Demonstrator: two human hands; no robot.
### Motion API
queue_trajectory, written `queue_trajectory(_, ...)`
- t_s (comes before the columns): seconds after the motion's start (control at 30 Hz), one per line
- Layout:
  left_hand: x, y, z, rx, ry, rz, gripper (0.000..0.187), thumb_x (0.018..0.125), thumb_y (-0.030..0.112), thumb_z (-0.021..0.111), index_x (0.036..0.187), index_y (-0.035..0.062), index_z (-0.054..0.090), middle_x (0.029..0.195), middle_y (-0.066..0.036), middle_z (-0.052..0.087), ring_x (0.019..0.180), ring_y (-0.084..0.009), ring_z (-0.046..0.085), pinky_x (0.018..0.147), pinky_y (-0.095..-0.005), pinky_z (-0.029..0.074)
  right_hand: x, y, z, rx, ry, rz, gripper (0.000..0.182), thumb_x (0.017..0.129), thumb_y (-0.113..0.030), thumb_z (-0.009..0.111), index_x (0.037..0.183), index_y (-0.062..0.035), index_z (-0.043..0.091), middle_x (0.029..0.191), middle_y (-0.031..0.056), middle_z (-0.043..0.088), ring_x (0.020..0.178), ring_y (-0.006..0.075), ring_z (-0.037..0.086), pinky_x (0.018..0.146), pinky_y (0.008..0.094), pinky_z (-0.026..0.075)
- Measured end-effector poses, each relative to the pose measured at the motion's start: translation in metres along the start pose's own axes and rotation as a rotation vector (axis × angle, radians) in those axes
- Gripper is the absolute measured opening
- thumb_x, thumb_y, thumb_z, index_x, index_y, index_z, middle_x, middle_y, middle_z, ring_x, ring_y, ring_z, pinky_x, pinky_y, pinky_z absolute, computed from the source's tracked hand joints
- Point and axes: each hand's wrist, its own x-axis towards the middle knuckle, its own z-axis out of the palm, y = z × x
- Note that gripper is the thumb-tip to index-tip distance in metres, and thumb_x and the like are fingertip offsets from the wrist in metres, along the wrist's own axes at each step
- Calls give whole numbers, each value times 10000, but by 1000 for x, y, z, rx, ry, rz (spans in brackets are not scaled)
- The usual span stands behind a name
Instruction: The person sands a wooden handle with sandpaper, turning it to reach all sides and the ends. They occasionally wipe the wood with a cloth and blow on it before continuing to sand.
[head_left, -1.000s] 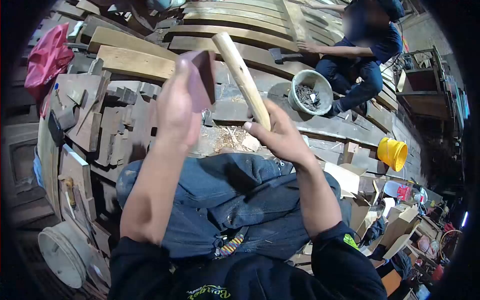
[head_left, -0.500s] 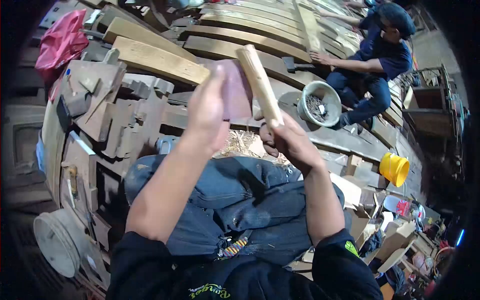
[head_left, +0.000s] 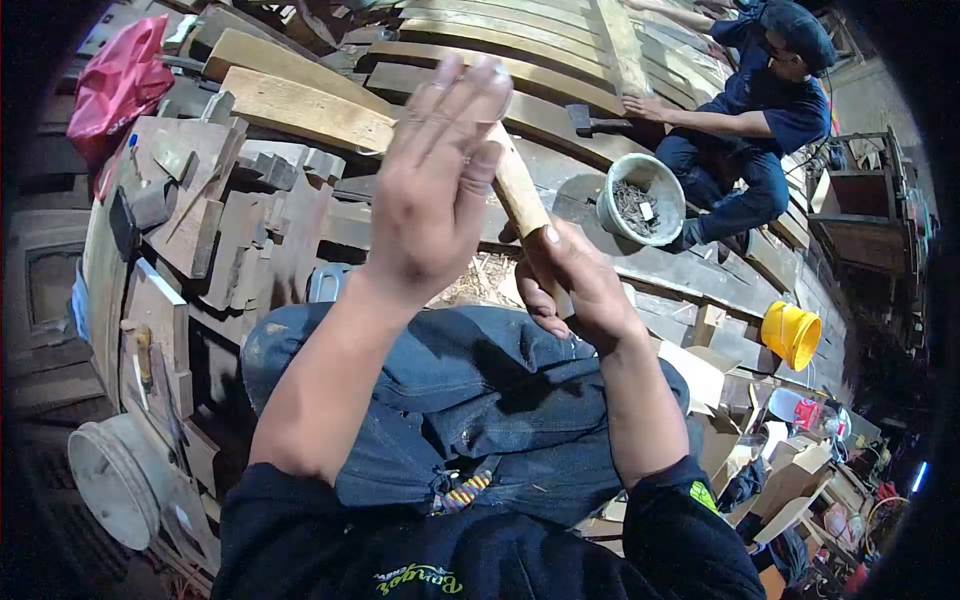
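sitting among wooden boards (head_left: pixel 300 110), dressed in dark jeans (head_left: pixel 430 365). reaching both bent arms (head_left: pixel 325 380) out over them. now turned to show the back of the left hand (head_left: pixel 430 195), fingers straight. gripping low, with the right hand (head_left: pixel 585 280), on a wooden stick (head_left: pixel 517 188), tilted up behind the left. no longer showing the reddish sheet, so cannot tell whether still held; perhaps pressed against the stick.

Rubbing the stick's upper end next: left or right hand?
Left hand, likely: raised, fingers extended, it hides the upper end of the wooden stick. The right hand grips the lower part, so suits steadying. Anything under the left palm is hidden.
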Motion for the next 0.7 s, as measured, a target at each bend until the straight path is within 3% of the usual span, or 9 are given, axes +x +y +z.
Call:
queue_trajectory(0.17, -14, 6, 25, 242, -131, -44, 349, 962, 179, 489, 1244, -8, 576, 1315, -186, 551, 1305, -366, 438, 1100, -471, 288, 0, 0, -5, -39, -25, 87, 339, 963, -292, 544, 1163, -40, 437, 623, 36, 472, 394, 92, 388, 352, 226, 327)
queue_trajectory(0.23, -14, 11, 27, 223, -142, -56, 362, 935, 180, 501, 1234, -12, 575, 1302, -179, 560, 1307, -346, 443, 1103, -469, 290, 3, 5, -4, -391, 69, -202, 456, 865, -172, 652, 1237, -19, 437, 705, 20, 527, 477, 83, 465, 414, 208, 374)
queue_trajectory(0.27, -20, 21, 26, 150, -278, 4, 372, 907, 170, 520, 1231, -5, 577, 1293, -177, 566, 1306, -335, 447, 1108, -470, 291, -2, -1, -9, -194, 91, 33, 578, 765, -109, 710, 1273, 5, 459, 848, 34, 596, 648, 67, 556, 519, 199, 431)
queue_trajectory(0.43, -14, 27, 18, 150, -444, 133, 402, 875, 112, 545, 1270, 45, 576, 1315, -140, 568, 1307, -298, 466, 1134, -473, 259, -5, 2, -23, -312, 81, -52, 605, 698, -85, 701, 1254, 32, 495, 1056, 79, 603, 939, 115, 564, 822, 259, 460)
queue_trajectory(0.5, -3, 6, 13, 210, -280, 88, 417, 880, 79, 522, 1295, 61, 557, 1278, -143, 595, 1297, -309, 475, 1130, -484, 260, -2, -8, -9, -376, 10, -21, 616, 691, -97, 704, 1254, 29, 489, 1058, 64, 590, 948, 111, 542, 862, 268, 442)
queue_trajectory(0.53, 0, -2, 9, 277, -197, 81, 405, 880, 92, 530, 1282, 60, 568, 1265, -138, 603, 1286, -306, 487, 1130, -484, 260, -5, -3, -7, -312, 61, 0, 604, 689, -56, 683, 1246, 8, 460, 973, 37, 558, 723, 71, 499, 660, 211, 431)
queue_trajectory(0.57, 2, -6, 8, 343, -114, 75, 395, 879, 106, 538, 1269, 59, 578, 1253, -134, 611, 1274, -304, 498, 1130, -485, 260, -4, -2, -10, -315, 61, 2, 604, 689, -56, 683, 1246, 8, 460, 973, 37, 558, 723, 71, 499, 660, 211, 431)
queue_trajectory(0.63, -8, 14, 12, 254, -217, 76, 375, 879, 141, 560, 1243, 59, 597, 1236, -128, 620, 1267, -296, 507, 1132, -483, 259, -3, -2, -15, -384, -31, 8, 568, 689, -84, 701, 1210, 19, 502, 1022, 42, 595, 901, 110, 547, 796, 265, 455)
queue_trajectory(0.7, -18, 42, 14, 115, -402, 102, 353, 858, 223, 623, 1173, 65, 643, 1194, -114, 645, 1269, -272, 510, 1139, -478, 255, -7, -1, -17, -336, 47, 37, 552, 691, -82, 710, 1196, 12, 509, 978, 28, 596, 853, 105, 554, 753, 260, 457)
